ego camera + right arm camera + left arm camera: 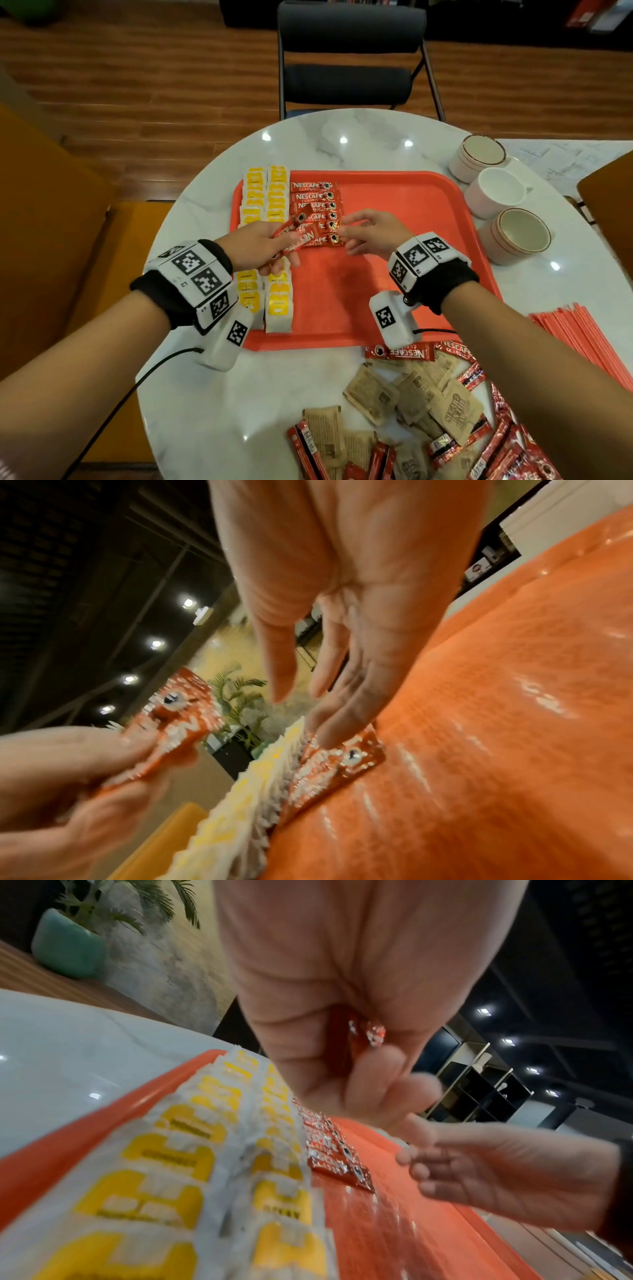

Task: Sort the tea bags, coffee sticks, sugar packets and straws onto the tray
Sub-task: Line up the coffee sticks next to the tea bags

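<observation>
- Head: left hand [255, 245] is gripping a few coffee sticks [298, 236] over the tray [394, 274]; right hand [371, 234] is hovering w/ fingers relaxed, holding nothing, by the near end of the stick row [315, 209]. Tea bags [267, 205] are lying in 2 columns at the tray's left. Sugar packets [411, 394] and straws [582, 335] are still waiting on the table [212, 411].
- Left wrist: fingers [377, 1069] are curling round the sticks; bundle looks loose, so one could be slipping out onto the tea bags.
- Right wrist: fingertips [329, 734] are touching, or nearly, the nearest laid stick [342, 761]; a nudge could be skewing the row.
</observation>
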